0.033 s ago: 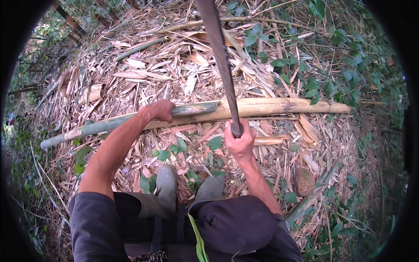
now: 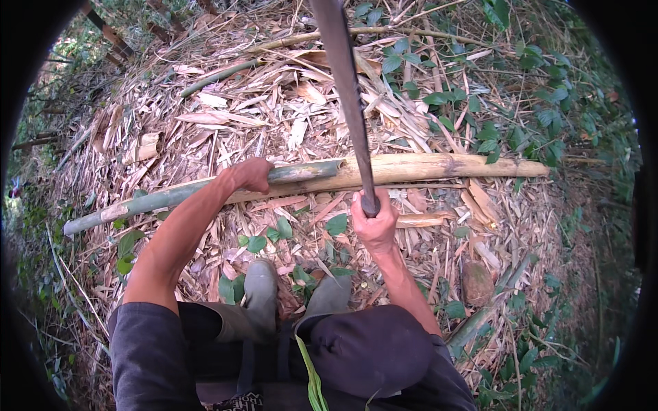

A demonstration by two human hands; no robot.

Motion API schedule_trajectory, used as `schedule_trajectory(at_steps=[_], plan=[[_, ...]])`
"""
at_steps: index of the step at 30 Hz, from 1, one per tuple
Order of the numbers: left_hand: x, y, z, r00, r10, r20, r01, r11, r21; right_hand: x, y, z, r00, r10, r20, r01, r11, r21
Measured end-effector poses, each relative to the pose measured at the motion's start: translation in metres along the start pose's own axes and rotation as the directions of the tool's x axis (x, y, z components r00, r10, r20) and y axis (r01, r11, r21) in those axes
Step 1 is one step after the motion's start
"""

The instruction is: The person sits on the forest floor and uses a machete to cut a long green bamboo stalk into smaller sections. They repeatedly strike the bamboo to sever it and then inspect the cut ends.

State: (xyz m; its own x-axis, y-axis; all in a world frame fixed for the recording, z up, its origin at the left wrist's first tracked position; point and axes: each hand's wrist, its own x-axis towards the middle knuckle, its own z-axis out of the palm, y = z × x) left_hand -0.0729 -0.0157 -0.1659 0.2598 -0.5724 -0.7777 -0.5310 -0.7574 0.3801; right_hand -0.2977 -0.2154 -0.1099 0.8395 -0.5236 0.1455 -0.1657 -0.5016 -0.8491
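My left hand is closed around a green bamboo pole near its right end. The pole slants down to the left and rests along a thicker, pale, bare log. In my right hand is the handle of a long dark machete, fingers wrapped around it. Its blade points up and away, passing in front of the log just right of the pole's cut end. I cannot tell whether the blade touches the log.
Dry chips and bamboo strips litter the ground. Leafy plants grow at the right. A short green stick and a thin curved stem lie beyond the log. My rubber boots stand on the near side.
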Motion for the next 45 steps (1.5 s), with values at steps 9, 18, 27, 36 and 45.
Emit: schedule_trajectory(at_steps=[9,18,27,36,45], plan=[[-0.005,-0.001,0.013,0.991,-0.045,-0.126,0.048,0.999,0.023,-0.053,0.113,0.000,0.841,0.460,0.283,-0.326,0.850,-0.413],[-0.005,-0.012,0.036,0.977,-0.079,-0.199,0.103,0.988,0.115,0.014,-0.011,0.007,0.985,0.136,0.102,-0.137,0.990,0.009],[-0.005,-0.004,0.036,0.958,-0.013,-0.287,0.070,0.980,0.188,-0.085,0.144,-0.014,0.887,0.344,0.307,-0.165,0.859,-0.485],[-0.006,-0.004,0.040,0.972,-0.107,-0.211,0.145,0.974,0.176,0.012,-0.002,0.007,0.990,0.118,0.077,-0.120,0.992,0.027],[-0.011,-0.005,0.076,0.964,-0.034,-0.264,0.087,0.978,0.192,-0.088,0.153,0.002,0.919,0.256,0.300,-0.153,0.932,-0.329]])
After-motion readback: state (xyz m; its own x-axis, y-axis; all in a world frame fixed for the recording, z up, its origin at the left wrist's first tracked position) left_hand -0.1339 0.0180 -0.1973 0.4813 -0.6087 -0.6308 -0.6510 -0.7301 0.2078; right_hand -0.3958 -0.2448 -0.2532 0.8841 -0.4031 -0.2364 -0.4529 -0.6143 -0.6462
